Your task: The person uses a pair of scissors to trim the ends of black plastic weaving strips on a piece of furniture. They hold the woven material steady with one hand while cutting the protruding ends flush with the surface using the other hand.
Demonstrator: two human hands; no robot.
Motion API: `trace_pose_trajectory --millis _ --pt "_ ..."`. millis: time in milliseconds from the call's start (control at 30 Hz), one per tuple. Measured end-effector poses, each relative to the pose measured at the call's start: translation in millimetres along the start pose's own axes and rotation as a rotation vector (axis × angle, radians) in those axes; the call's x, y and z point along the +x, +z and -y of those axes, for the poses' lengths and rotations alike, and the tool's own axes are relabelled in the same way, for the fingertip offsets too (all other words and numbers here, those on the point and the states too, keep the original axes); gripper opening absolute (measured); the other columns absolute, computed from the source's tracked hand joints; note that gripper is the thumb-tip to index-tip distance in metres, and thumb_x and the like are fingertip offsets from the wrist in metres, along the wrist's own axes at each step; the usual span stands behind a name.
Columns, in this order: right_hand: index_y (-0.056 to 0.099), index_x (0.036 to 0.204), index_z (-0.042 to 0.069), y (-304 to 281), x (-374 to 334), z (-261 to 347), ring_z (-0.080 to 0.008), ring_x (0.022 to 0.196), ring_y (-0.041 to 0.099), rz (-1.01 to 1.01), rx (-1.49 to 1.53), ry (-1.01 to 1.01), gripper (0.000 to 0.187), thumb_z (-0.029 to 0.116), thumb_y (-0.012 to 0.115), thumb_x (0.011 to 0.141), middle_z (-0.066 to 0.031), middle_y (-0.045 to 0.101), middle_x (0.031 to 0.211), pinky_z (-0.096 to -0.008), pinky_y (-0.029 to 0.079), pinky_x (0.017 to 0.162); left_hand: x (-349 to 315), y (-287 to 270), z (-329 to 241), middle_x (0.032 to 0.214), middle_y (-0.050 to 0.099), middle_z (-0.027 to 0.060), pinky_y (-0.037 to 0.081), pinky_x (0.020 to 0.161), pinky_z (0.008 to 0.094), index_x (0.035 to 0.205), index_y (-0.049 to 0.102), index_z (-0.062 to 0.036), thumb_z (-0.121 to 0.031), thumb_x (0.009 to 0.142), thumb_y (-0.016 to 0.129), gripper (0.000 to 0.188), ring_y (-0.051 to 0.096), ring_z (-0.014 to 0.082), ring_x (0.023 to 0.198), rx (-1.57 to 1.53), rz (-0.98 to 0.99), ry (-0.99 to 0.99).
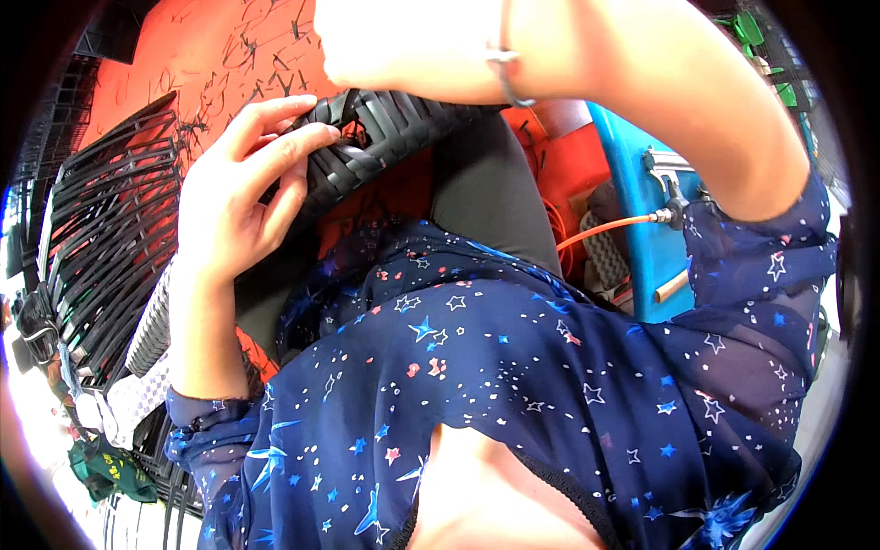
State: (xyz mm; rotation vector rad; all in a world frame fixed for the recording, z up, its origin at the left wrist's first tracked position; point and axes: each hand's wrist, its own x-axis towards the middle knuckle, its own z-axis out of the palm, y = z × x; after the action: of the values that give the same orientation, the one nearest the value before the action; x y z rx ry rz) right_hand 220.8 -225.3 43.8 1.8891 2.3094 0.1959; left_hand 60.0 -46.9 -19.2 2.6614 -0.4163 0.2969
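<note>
A piece wrapped in glossy black flat strips, woven close together point(403, 128), lies across my lap at the upper middle. Around its left end are the fingers of my left hand point(246, 179), bent with thumb and fingertips against the strips next to a gap in the weave. Above the piece is my right hand point(403, 41), crossing from the right with a thin bracelet at the wrist. Glare washes it out, so its fingers and anything in them cannot be made out.
A red surface point(197, 46) scattered with black strip scraps lies ahead. Stacked black slatted frames point(110, 238) stand on my left, above a dark green cloth bundle point(112, 469). On my right, an orange hose point(605, 229) joins a metal fitting beside a blue panel point(632, 183).
</note>
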Motion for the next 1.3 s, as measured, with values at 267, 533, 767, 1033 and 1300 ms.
trace_pose_trajectory --millis 267,533,767,1033,1300 --pt "0.076 0.075 0.009 25.1 13.0 -6.1 -0.0302 0.07 0.07 0.089 0.054 0.079 0.028 0.032 0.061 0.083 -0.0131 0.071 0.073 -0.043 0.054 0.064 13.1 -1.8 0.0 0.117 0.066 0.0079 0.057 0.077 0.0329 0.109 0.073 -0.011 -0.001 0.082 0.064 0.031 0.07 0.023 0.089 0.003 0.009 0.023" --pt "0.062 0.052 0.011 53.3 6.3 -31.9 -0.0308 0.045 0.059 -0.517 0.005 -0.114 0.038 0.033 0.06 0.083 -0.0128 0.056 0.051 -0.0425 0.047 0.044 5.6 -5.3 -3.0 0.116 0.066 0.0067 0.057 0.08 0.0334 0.107 0.073 -0.0128 -0.002 0.08 0.063 0.031 0.07 0.0226 0.09 -0.032 0.026 0.007" --pt "0.064 0.053 0.011 47.4 2.1 -16.5 -0.0309 0.046 0.059 -0.415 0.051 -0.154 0.037 0.034 0.06 0.082 -0.0129 0.057 0.052 -0.0431 0.047 0.045 -6.0 1.1 -11.8 0.117 0.067 0.0063 0.057 0.078 0.0333 0.106 0.073 -0.0137 -0.001 0.078 0.063 0.032 0.07 0.0223 0.089 -0.036 0.025 -0.002" --pt "0.065 0.057 0.013 53.6 -12.7 -17.7 -0.0286 0.05 0.062 -0.347 -0.029 -0.002 0.036 0.034 0.061 0.085 -0.0102 0.06 0.054 -0.0421 0.049 0.049 -8.0 6.3 -21.0 0.117 0.066 0.0109 0.058 0.079 0.0345 0.106 0.073 -0.0112 0.0 0.082 0.064 0.028 0.071 0.0265 0.093 -0.017 -0.009 -0.043" --pt "0.07 0.081 0.004 71.8 -135.6 -34.9 -0.0313 0.06 0.063 -0.954 0.33 0.874 0.023 0.026 0.07 0.089 -0.0106 0.065 0.072 -0.0411 0.049 0.053 -4.1 19.2 -57.4 0.119 0.065 0.0098 0.056 0.083 0.0381 0.108 0.07 -0.0122 -0.021 0.077 0.078 0.034 0.069 0.0289 0.098 0.152 -0.095 -0.179"
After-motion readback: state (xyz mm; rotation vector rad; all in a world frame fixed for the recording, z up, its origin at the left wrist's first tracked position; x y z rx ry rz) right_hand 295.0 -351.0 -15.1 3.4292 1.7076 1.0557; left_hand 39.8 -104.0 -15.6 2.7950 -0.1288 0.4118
